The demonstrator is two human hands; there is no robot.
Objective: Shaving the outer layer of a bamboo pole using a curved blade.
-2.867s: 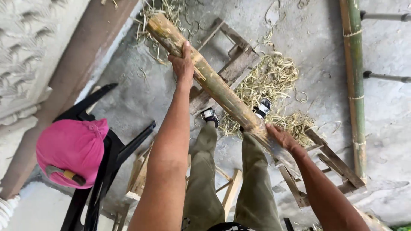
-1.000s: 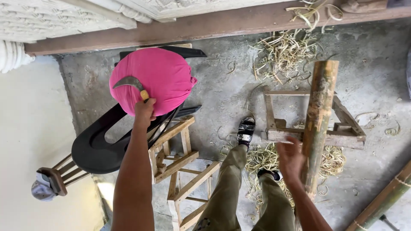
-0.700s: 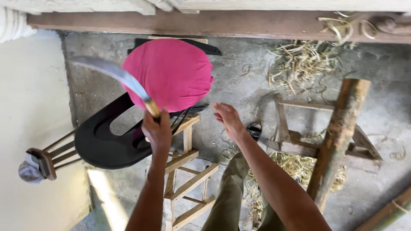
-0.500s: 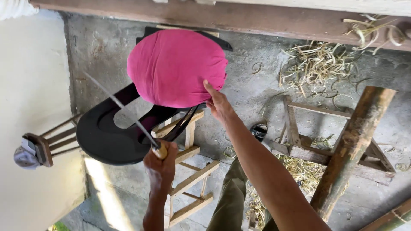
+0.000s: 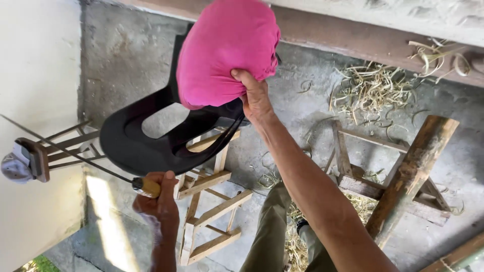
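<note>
My left hand (image 5: 157, 202) grips the yellow handle of a long, thin-bladed knife (image 5: 65, 152), whose blade points left, seen edge-on. It is held low, just below the black plastic chair (image 5: 132, 147). My right hand (image 5: 255, 96) is closed on the lower right side of a pink cloth bundle (image 5: 224, 48) that rests on the chair. My legs in olive trousers (image 5: 269, 229) show below.
A wooden slatted frame (image 5: 209, 214) stands under the chair. A thick bark-covered log (image 5: 414, 171) leans on a wooden trestle (image 5: 353, 174) at the right. Bamboo shavings (image 5: 373, 88) litter the concrete floor. A small wooden stand with a cap (image 5: 17, 163) is at the left.
My right hand left the log, reached across and took hold of the pink bundle. My left hand picked the knife up from the chair, swung it and lowered it below the chair.
</note>
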